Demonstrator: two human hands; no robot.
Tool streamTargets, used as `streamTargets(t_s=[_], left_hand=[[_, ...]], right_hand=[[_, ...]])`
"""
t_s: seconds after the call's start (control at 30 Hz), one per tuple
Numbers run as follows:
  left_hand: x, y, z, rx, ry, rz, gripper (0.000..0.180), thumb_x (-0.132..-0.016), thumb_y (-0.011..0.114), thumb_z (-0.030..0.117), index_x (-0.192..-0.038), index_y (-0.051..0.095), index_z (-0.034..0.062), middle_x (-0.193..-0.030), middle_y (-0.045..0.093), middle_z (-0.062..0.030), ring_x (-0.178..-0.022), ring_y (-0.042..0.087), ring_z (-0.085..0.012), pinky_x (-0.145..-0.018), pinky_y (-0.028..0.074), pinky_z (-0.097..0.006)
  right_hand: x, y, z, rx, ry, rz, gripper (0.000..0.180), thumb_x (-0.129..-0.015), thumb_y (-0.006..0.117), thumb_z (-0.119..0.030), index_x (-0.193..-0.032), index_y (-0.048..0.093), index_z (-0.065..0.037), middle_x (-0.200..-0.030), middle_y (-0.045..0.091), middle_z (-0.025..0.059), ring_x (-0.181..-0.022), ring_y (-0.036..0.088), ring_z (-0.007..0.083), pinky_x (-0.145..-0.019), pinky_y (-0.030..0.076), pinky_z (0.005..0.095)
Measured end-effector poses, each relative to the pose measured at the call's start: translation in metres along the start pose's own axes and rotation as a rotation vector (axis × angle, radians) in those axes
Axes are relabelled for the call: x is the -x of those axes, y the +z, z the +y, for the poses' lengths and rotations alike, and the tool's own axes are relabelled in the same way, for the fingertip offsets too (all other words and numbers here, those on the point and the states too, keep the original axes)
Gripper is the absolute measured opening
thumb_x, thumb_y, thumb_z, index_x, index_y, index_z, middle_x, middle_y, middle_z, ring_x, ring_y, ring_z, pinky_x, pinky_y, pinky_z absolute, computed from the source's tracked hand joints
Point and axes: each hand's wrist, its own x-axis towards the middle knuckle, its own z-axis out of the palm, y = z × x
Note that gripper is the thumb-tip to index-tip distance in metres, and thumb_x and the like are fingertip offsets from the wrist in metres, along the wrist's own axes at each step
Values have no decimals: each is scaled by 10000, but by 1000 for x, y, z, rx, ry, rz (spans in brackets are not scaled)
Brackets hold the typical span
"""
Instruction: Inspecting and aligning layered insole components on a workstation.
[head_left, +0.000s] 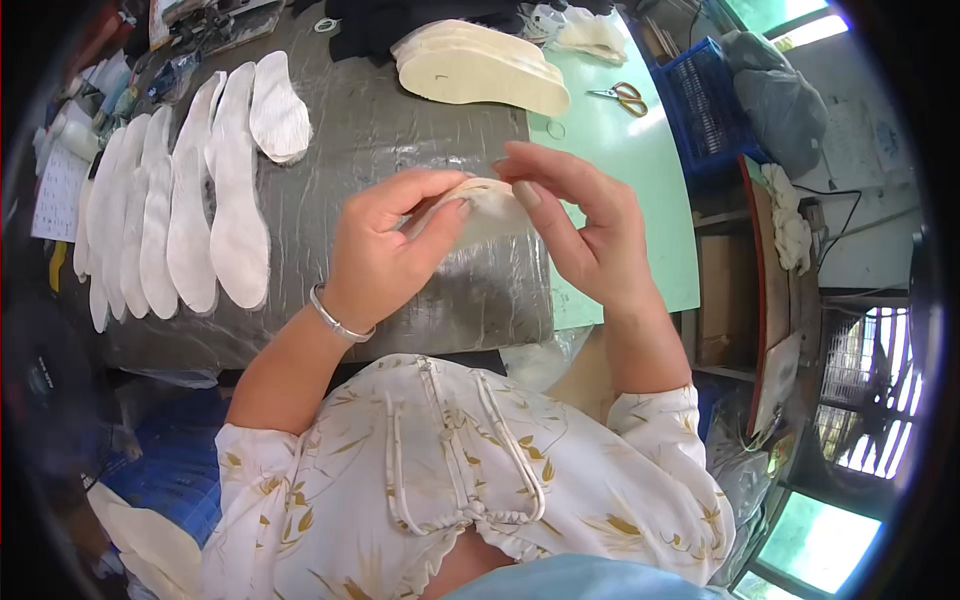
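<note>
My left hand (395, 235) pinches a pale, thin insole-like piece (492, 218) between thumb and fingers, above the middle of the dark table. The piece is curved and foreshortened, so its whole outline cannot be made out. On its other side, my right hand (598, 222) has its thumb tip at the edge of the piece. Its fingers arch over the top, apart from the thumb. A row of white insoles (238, 210) lies overlapping on the table's left side. Beyond my hands rests a stack of cream insole shapes (480, 75).
Scissors (628, 98) with tan handles lie on the green mat (640, 220) to the right. Dark cloth (375, 30) and clear plastic bags (590, 35) sit at the far edge. A blue crate (705, 100) stands beyond the mat. Plastic film covers the dark table (470, 320).
</note>
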Motion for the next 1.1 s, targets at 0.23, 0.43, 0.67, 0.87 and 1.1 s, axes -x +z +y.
streamTargets(t_s=[0.23, 0.43, 0.67, 0.87, 1.1], left_hand=[[-2, 5, 4, -75, 83, -36, 208, -867, 668, 31, -1073, 668, -4, -994, 675, -89, -874, 644, -142, -788, 522, -261], [-3, 8, 1, -46, 109, -4, 94, -894, 649, 74, -965, 646, 13, -885, 629, -47, -777, 563, -107, -709, 464, -236], [-9, 6, -4, 222, -83, 20, 169, -978, 608, 164, -1032, 615, 4, -913, 636, -5, -816, 562, -60, -727, 462, -210], [-26, -35, -8, 465, -132, 146, 242, -989, 569, 167, -1171, 572, 8, -1085, 661, -74, -972, 635, -143, -883, 513, -302], [-26, -57, -30, 962, 28, 47, 308, -988, 496, 216, -1233, 524, 31, -1181, 604, -104, -1095, 578, -263, -982, 448, -433]], right_hand=[[8, 2, -3, 75, -22, 62, 154, -782, 734, -23, -934, 708, -15, -864, 678, 105, -773, 658, 237, -669, 526, 320], [7, 11, -4, 123, -152, 147, 143, -724, 754, -10, -848, 692, -47, -794, 657, 63, -711, 621, 208, -611, 504, 316], [-3, 25, 2, -1, -49, 185, 120, -789, 725, -87, -876, 700, -9, -760, 653, 85, -634, 609, 214, -587, 499, 311], [-30, 24, 13, -378, -2, 216, 231, -889, 679, -139, -1068, 689, 6, -933, 692, 101, -779, 641, 150, -720, 522, 275], [-8, 62, -2, -90, -201, 354, 246, -780, 728, -35, -1023, 686, -30, -987, 661, 113, -886, 649, 276, -746, 539, 343]])
